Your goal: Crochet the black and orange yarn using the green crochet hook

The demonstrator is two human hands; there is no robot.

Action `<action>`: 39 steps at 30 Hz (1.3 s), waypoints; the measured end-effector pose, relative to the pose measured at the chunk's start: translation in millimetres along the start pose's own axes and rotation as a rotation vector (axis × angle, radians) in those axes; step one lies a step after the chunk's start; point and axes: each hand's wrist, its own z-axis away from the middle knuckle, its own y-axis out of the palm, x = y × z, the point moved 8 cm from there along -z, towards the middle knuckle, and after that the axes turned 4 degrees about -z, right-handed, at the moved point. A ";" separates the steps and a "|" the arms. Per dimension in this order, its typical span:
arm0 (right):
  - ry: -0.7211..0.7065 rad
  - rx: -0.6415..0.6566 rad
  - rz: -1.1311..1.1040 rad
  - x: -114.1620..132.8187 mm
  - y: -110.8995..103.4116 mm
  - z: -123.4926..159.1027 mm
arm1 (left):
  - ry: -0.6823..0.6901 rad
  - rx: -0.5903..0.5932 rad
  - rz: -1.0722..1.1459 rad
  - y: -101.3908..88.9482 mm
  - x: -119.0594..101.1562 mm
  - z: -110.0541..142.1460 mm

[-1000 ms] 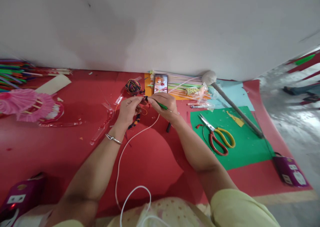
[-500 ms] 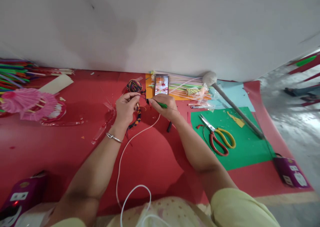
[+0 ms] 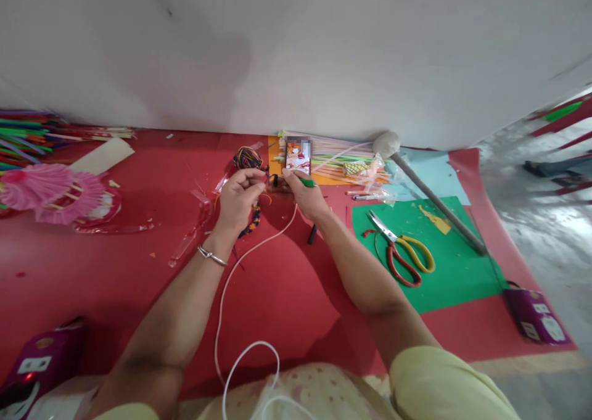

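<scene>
My left hand [image 3: 241,199] is closed, thumb and forefinger pinched on a dark yarn strip [image 3: 252,224] with orange flecks, which hangs down below the fingers. Just to its right, my right hand [image 3: 306,195] is closed around a green-handled crochet hook [image 3: 307,183]; its tip is too small to make out. Dark yarn shows in the gap between the two hands. Behind my left hand lies a multicoloured ball of yarn [image 3: 248,158]. A phone [image 3: 298,155] with a lit screen stands beyond my right hand.
Scissors [image 3: 401,247] with red and yellow handles lie on green paper [image 3: 444,290] at the right. Pastel sticks and a grey mallet-like rod [image 3: 439,201] are near the wall. Pink paper umbrellas [image 3: 55,189] stand left. A white cable [image 3: 240,256] crosses the red table covering [image 3: 287,303].
My right hand has shifted slightly, with its fingertips higher and the green handle turned. My left fingertips have moved a little to the right, with the yarn strip still hanging below.
</scene>
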 end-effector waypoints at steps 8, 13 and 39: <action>-0.114 -0.147 0.056 16.8 -20.7 -5.1 | 0.293 -0.080 -0.667 -12.3 -19.9 -1.3; -0.086 -0.101 0.023 11.7 -7.7 1.7 | 0.272 -0.063 -0.675 -3.2 -2.8 -1.9; -0.368 -0.098 0.282 9.9 16.1 28.2 | 0.267 -0.168 -0.201 2.9 7.4 5.8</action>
